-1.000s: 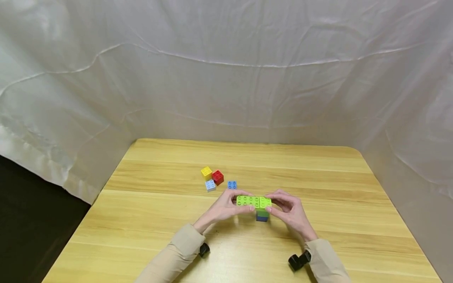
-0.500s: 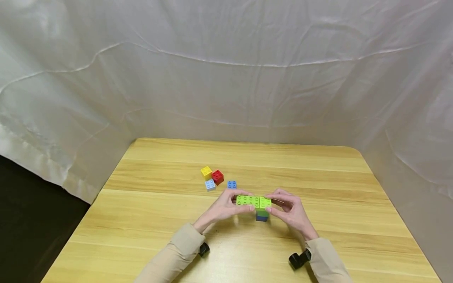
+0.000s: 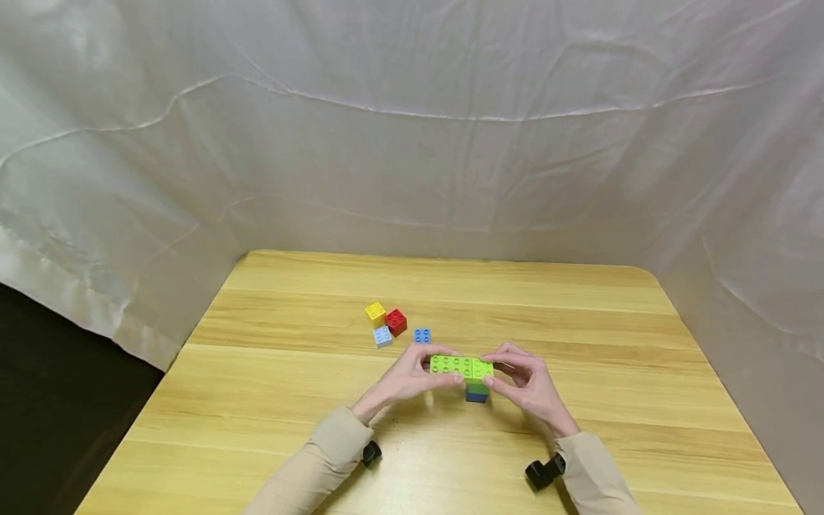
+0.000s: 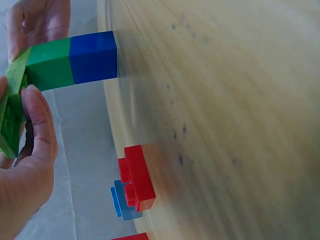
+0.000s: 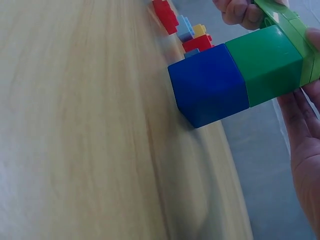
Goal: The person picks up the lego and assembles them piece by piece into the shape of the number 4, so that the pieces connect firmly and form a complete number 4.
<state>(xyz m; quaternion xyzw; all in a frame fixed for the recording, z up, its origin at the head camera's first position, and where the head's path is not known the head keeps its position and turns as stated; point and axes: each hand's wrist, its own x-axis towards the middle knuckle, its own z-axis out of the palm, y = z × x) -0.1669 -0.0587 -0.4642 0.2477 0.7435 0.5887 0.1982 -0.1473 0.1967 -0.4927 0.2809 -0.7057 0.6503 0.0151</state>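
1. Draped at back & both sides w/ pale grey sheeting (image 3: 412,179), shiny, creased horiz.
2. Furnished w/ light wood-grain table (image 3: 644,372), streaked L to R, rounded at far corners.
3. Dark at lower L, w/ black area (image 3: 58,400) below sheeting's hem.
4. Lit w/ soft sheen on table nr. front ctr.

Glossy dark-blue plastic block (image 5: 210,85) joined to glossy green plastic block (image 5: 265,65); light-green studded bricks (image 5: 290,22) cap the latter. Right hand (image 5: 305,160) and left hand (image 5: 242,12) grip the cap. Beyond: red studded bricks (image 5: 166,17), yellow studded brick (image 5: 199,30).
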